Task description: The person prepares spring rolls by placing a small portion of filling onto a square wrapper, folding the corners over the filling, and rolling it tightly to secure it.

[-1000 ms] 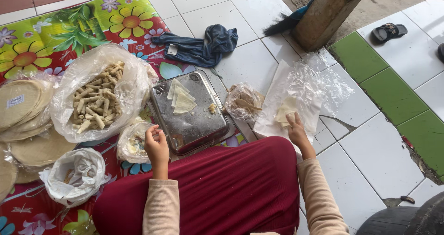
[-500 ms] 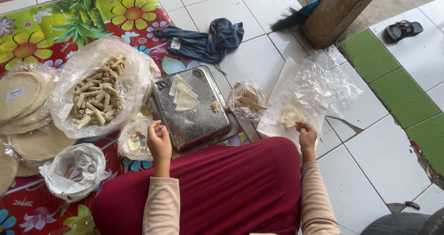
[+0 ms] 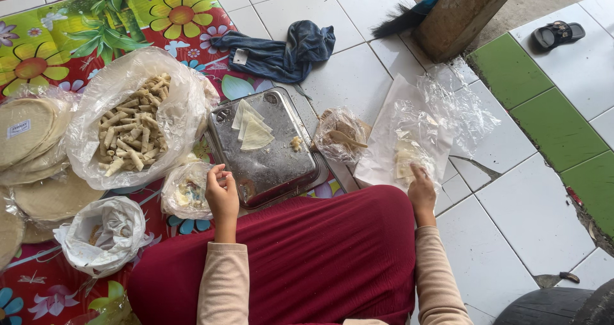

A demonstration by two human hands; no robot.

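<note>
A flowered mat (image 3: 77, 37) covers the tiled floor (image 3: 531, 229) from 9 to 11 o'clock, and the person's red skirt (image 3: 307, 254) fills 6 o'clock. On the mat, at 10 o'clock, lies a large clear bag of rolled pastry sticks (image 3: 131, 130), with stacked round wrappers (image 3: 32, 146) at 9 o'clock. The metal tray (image 3: 268, 149) sits dead centre, carrying a few cut triangular wrappers (image 3: 252, 130). A clear plastic sheet (image 3: 435, 120) spreads at 2 o'clock, holding a pile of pale cut wrappers (image 3: 403, 162).

The right hand (image 3: 422, 190) rests on that pile at 4 o'clock, fingers pressed down on the top piece; whether one is pinched cannot be told. The left hand (image 3: 222, 194) hovers at the tray's near edge, 7 o'clock, fingers curled loosely together, holding nothing visible, just beside a small bag of filling (image 3: 185, 194).

The step in hand looks like fetching a fresh wrapper. The next move would call for peeling off a single thin sheet without tearing it and carrying it over to the tray.
</note>
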